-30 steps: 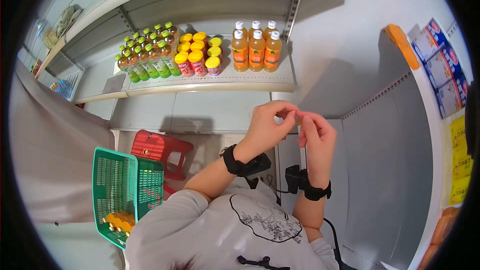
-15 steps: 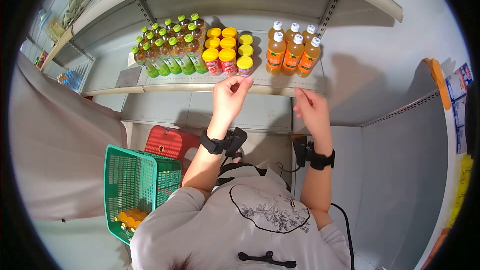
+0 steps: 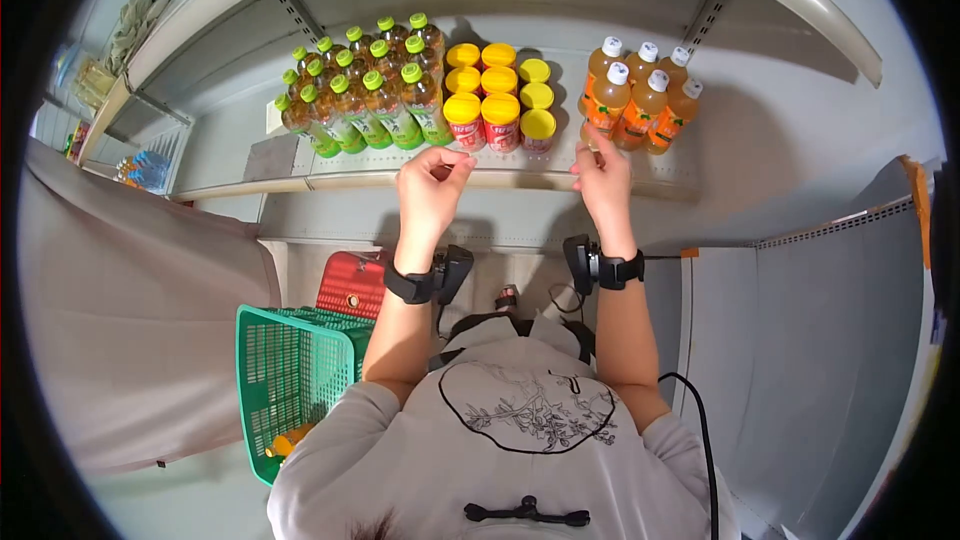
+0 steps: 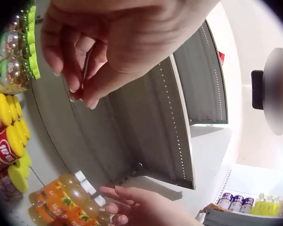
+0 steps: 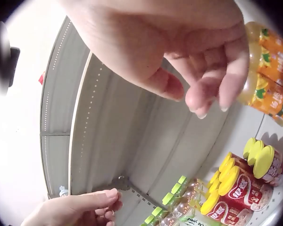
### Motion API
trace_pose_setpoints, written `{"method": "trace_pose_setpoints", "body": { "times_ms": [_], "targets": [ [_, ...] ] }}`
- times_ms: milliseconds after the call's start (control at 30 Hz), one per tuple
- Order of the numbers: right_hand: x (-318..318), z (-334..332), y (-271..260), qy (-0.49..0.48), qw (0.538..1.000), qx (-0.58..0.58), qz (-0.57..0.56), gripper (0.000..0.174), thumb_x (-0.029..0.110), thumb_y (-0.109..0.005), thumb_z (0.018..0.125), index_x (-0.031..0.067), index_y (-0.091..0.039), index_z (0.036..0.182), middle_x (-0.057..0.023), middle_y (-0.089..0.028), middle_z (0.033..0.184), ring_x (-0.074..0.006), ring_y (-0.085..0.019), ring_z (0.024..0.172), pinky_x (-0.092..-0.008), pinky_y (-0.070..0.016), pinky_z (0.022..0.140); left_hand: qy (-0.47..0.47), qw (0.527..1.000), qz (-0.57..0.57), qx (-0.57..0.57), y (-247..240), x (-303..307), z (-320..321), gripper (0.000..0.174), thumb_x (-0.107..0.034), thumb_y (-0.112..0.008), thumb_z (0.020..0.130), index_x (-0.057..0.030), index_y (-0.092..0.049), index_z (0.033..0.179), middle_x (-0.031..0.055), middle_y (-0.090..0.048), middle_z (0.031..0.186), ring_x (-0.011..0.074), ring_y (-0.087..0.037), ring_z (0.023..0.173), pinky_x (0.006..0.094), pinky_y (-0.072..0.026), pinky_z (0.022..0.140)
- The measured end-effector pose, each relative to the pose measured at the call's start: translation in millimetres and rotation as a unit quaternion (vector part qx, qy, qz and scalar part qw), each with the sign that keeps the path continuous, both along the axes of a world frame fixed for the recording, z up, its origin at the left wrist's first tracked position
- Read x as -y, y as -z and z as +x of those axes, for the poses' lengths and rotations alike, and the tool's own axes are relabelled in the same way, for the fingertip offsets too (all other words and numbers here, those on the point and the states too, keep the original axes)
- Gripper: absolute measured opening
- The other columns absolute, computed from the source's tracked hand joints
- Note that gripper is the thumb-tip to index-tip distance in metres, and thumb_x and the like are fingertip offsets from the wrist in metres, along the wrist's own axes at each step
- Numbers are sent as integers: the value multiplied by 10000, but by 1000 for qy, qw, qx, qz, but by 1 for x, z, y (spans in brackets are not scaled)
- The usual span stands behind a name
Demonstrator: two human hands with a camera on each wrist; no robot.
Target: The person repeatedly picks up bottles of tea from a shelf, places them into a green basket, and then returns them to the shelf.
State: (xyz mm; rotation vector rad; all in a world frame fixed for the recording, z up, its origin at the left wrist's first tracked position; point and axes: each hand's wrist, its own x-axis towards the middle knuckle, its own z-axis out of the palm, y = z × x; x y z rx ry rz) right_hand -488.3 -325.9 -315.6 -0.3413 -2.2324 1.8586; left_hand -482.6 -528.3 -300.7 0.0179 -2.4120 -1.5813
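Note:
My left hand (image 3: 432, 195) hovers at the shelf's front edge, by the red cans with yellow lids (image 3: 463, 120). Its thumb meets loosely curled fingertips in the left wrist view, and nothing shows between them. To the right, my right hand (image 3: 606, 185) is in front of the orange-labelled juice bottles (image 3: 637, 120), its fingertips overlapping the nearest one in the head view. Thumb and bent fingers (image 5: 231, 75) stand apart with nothing held. Green-capped tea bottles (image 3: 375, 110) stand in rows left of the cans; smaller yellow-lidded cans (image 3: 538, 127) stand to their right.
A shelf board (image 3: 520, 181) carries the drinks, with another shelf edge (image 3: 800, 5) above. Low on the left are a green basket (image 3: 300, 360) holding orange-coloured bottles (image 3: 290, 438) and a red stool (image 3: 350, 285). A grey curtain (image 3: 140, 310) hangs at the left.
My hands were together at the fingertips and have moved apart, left hand toward the red cans, right hand to the juice bottles. The head view has shifted, bringing the shelf goods further right.

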Motion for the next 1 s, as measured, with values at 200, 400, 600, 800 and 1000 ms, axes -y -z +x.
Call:
{"method": "trace_pose_setpoints", "body": {
  "times_ms": [200, 400, 600, 800, 1000],
  "targets": [
    [-5, -24, 23, -1, 1000, 21, 7, 559, 166, -508, 807, 95, -270, 1307, -37, -499, 609, -113, -499, 471, -263, -453, 461, 16, 1000, -1, 25, 2, 5, -4, 96, -75, -621, 754, 18, -598, 743, -7, -564, 612, 38, -483, 556, 185, -391, 513],
    [-11, -33, 38, -40, 995, 90, 24, 650, 176, -516, 792, 117, -170, 1340, -51, -509, 616, -135, -515, 476, -279, -461, 473, 64, 993, -78, 53, 8, -5, -4, 106, -74, -575, 783, 10, -621, 828, -1, -575, 631, 55, -497, 584, 201, -402, 549],
    [-56, -88, 42, -18, 989, -30, 141, 649, 195, -521, 768, 106, -207, 1329, -83, -549, 639, -194, -569, 576, -312, -459, 579, -28, 999, 18, 7, 4, -22, -1, 74, -57, -634, 723, 4, -614, 761, 34, -591, 609, 67, -518, 539, 209, -411, 515],
    [-72, -96, 17, -29, 989, 6, 142, 611, 189, -503, 772, 115, -244, 1320, -101, -576, 669, -201, -568, 600, -315, -453, 610, -77, 996, 40, -5, 4, -36, 0, 95, -77, -640, 728, 1, -589, 708, 19, -576, 588, 53, -490, 517, 193, -387, 490],
    [-100, -106, 36, -71, 995, -18, 73, 560, 151, -531, 770, 107, -325, 1288, -55, -522, 588, -151, -514, 488, -289, -433, 509, -45, 975, 214, 47, -5, -54, 4, 194, -199, -590, 794, -45, -562, 680, 24, -588, 691, 44, -482, 617, 181, -380, 599]
  ]
}}
